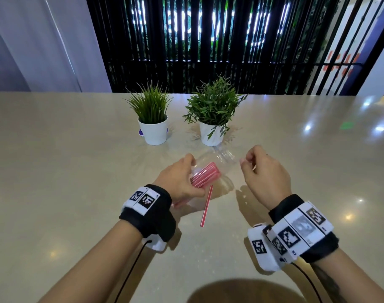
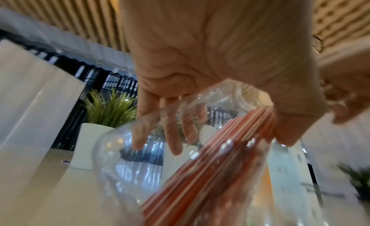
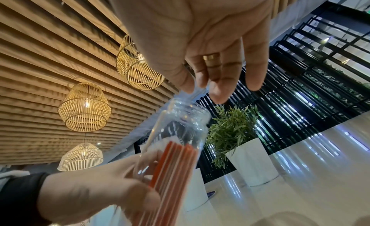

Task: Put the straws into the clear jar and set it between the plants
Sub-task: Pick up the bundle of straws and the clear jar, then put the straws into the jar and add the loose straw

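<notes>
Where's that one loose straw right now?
In the head view, the loose straw lies flat on the table between the two wrists, just near of the clear jar that the left hand grips.

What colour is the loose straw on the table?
Red with thin white stripes, the loose straw shows best in the head view.

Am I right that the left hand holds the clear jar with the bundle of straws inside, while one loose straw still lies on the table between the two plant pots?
Not quite: the loose straw lies on the table near the person, beside the left hand, not between the plant pots, as the head view shows. The rest holds: that hand grips the clear jar with the bundle of straws inside.
</notes>
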### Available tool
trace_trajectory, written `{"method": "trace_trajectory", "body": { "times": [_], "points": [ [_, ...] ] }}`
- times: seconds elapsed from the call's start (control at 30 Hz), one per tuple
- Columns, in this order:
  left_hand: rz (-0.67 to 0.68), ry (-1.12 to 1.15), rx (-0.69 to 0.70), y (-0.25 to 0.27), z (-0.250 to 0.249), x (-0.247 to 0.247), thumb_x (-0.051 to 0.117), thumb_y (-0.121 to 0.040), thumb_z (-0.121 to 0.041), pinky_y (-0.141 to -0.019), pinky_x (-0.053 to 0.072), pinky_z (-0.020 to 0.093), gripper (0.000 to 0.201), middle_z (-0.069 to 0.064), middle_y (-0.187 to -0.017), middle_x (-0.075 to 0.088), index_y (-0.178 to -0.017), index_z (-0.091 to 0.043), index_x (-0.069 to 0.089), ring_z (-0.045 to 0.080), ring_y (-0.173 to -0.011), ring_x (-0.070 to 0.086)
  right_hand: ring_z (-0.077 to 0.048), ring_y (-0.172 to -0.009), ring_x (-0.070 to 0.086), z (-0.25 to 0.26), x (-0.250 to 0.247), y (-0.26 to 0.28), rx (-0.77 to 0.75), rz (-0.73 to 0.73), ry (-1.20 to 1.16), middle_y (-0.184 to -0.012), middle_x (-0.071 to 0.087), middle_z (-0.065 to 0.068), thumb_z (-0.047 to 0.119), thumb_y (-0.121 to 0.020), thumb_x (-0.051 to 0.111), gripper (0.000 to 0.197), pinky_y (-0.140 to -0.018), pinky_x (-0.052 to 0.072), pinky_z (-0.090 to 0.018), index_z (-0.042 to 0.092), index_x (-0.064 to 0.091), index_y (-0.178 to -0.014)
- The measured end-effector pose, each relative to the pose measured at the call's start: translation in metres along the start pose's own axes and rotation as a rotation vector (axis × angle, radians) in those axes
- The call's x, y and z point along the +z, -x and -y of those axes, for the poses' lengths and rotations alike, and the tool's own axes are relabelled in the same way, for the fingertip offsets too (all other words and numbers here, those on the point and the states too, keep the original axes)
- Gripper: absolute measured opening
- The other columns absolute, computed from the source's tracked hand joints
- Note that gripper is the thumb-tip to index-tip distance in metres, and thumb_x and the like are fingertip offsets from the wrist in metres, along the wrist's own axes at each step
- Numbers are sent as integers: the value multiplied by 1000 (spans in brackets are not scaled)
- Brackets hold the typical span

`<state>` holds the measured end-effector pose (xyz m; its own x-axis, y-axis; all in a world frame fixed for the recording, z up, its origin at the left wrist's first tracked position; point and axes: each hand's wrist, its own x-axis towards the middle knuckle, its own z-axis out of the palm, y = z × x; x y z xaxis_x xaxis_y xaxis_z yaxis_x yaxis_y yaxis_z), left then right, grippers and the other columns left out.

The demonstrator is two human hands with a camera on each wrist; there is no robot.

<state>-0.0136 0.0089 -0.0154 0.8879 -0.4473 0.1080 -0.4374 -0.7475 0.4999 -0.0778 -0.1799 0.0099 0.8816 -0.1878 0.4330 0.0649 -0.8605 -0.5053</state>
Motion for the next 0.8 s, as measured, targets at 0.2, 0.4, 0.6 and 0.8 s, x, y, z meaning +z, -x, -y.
{"method": "trace_trajectory", "body": {
  "times": [0.2, 0.4, 0.6, 0.8],
  "points": [
    [-272, 122, -56, 15, 3, -18, 60, -56, -63, -70, 49, 39, 62, -4, -91, 59, -98, -22, 40, 19, -81, 57, -29, -74, 51, 3, 19, 1, -7, 385, 117, -85, 52, -9, 19, -93, 36, 9, -64, 33, -32, 11, 35, -91],
    [-467, 154, -80, 22, 2, -26, 52, -56, -73, -62, 39, 27, 65, -12, -94, 59, -102, -30, 40, 11, -83, 53, -30, -91, 59, 10, 66, 4, -295, 759, 506, -110, 56, -8, 11, -90, 44, 33, -69, 45, -36, 23, 46, -121],
    [-525, 211, -116, 24, 2, -25, 59, -58, -67, -66, 40, 28, 63, -7, -97, 61, -102, -27, 40, 13, -83, 56, -33, -80, 54, 14, 79, 1, -445, 787, 554, -114, 48, -10, 0, -86, 46, 27, -59, 35, -34, 14, 55, -107],
    [-529, 233, -142, 26, 4, -23, 63, -56, -62, -71, 46, 32, 61, -6, -94, 60, -100, -22, 46, 15, -81, 58, -30, -88, 59, 17, 84, -1, -514, 825, 602, -94, 48, -7, 2, -85, 52, 26, -64, 38, -35, 15, 54, -107]
  ]
}}
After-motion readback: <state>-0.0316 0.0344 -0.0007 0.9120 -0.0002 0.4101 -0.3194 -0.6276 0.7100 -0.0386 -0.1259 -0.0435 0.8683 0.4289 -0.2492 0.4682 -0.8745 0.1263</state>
